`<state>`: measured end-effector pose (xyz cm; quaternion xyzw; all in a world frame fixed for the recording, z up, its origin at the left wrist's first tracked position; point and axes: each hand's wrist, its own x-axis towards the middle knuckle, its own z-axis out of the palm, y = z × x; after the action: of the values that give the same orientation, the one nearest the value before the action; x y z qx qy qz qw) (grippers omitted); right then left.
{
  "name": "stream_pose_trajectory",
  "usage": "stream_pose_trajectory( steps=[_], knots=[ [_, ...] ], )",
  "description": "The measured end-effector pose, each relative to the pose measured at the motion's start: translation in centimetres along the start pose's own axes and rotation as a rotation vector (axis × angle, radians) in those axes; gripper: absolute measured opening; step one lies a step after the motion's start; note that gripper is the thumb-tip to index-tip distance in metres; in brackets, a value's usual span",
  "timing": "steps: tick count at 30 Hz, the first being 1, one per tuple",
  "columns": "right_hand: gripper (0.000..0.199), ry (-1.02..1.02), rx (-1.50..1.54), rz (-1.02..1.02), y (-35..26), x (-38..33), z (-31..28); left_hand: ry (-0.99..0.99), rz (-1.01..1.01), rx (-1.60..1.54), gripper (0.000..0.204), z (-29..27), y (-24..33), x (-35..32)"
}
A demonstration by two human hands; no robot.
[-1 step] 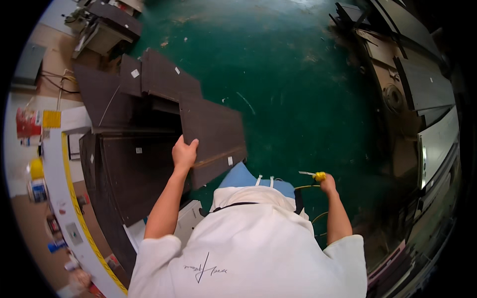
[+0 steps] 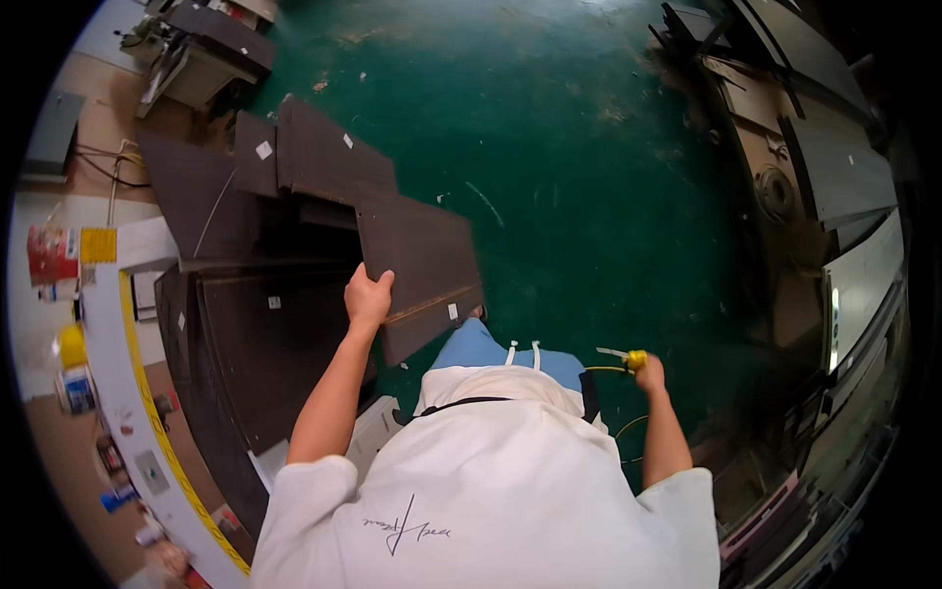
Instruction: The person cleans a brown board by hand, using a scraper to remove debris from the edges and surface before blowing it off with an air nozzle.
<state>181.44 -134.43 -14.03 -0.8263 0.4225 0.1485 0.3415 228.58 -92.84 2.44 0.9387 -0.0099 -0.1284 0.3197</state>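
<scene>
My left hand (image 2: pixel 369 297) is closed on the left edge of a dark brown board (image 2: pixel 422 240), with the thumb on its face. The board stands tilted beside my legs and carries a small white label low down. Behind it and to the left lean several more dark boards (image 2: pixel 334 147). Off to my right, my right hand (image 2: pixel 649 372) is wrapped round a yellow air blow gun (image 2: pixel 636 359), whose thin pale nozzle points left. A thin yellow hose (image 2: pixel 606 369) runs from it toward my hip. The nozzle is well apart from the board.
Along the left runs a white ledge (image 2: pixel 147 417) with yellow tape and several small containers. A machine (image 2: pixel 201 74) stands at the far left. On the right, grey and white panels (image 2: pixel 863 285) lean in a row near a round coil (image 2: pixel 775 193). The floor (image 2: pixel 579 196) is green.
My right hand and the blow gun have shifted slightly right and down. The left hand keeps its hold on the board, which has barely moved.
</scene>
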Motion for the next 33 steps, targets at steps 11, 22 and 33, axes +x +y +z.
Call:
stream_pose_trajectory(
  steps=[11,22,33],
  knots=[
    [0.027,0.023,0.519,0.621,-8.6,-7.6,4.0,-0.125,-0.245,0.160,0.040,0.4,-3.8,29.2],
    [0.026,-0.125,0.425,0.373,-19.3,12.7,-2.8,0.060,-0.383,0.236,0.043,0.8,-5.7,43.9],
    [0.030,0.016,0.373,0.470,-27.7,13.2,-4.9,0.057,-0.405,0.326,0.043,1.6,-7.7,52.1]
  ],
)
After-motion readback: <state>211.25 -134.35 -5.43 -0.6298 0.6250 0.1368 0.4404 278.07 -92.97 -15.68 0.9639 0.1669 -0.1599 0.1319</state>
